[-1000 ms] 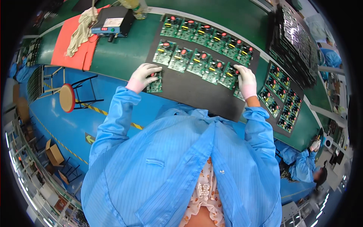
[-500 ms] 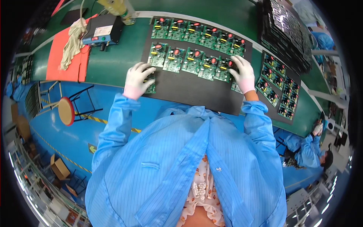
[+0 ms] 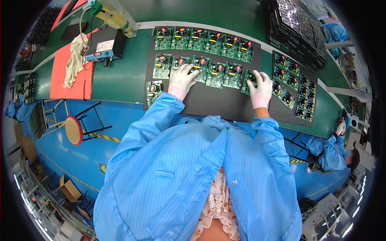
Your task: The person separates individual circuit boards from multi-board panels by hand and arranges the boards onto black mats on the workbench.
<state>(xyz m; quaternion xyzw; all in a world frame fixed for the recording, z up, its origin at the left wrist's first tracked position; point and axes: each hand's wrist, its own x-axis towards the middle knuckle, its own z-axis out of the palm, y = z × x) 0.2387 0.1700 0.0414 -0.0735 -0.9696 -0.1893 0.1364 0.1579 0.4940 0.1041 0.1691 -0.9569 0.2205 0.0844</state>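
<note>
Two rows of green circuit boards (image 3: 203,39) with red parts lie on a black mat (image 3: 217,105) on the green bench. My left hand (image 3: 181,77), in a white glove, rests with spread fingers on boards in the near row (image 3: 210,73). My right hand (image 3: 260,86), also gloved, presses fingers down on the rightmost board of that row (image 3: 248,77). One single board (image 3: 153,90) lies apart at the mat's left edge, just left of my left wrist. Neither hand lifts anything.
A second black mat with more boards (image 3: 295,86) lies to the right, a tall stack of dark trays (image 3: 295,28) behind it. A black box unit (image 3: 103,43), a cloth (image 3: 74,60) on a red mat and a bottle sit at left. A stool (image 3: 74,129) stands below; another person (image 3: 331,146) is at right.
My view has shifted so the bench sits more centred. My left hand moved from the single board at the mat's left edge onto the near row; my right hand stayed at that row's right end.
</note>
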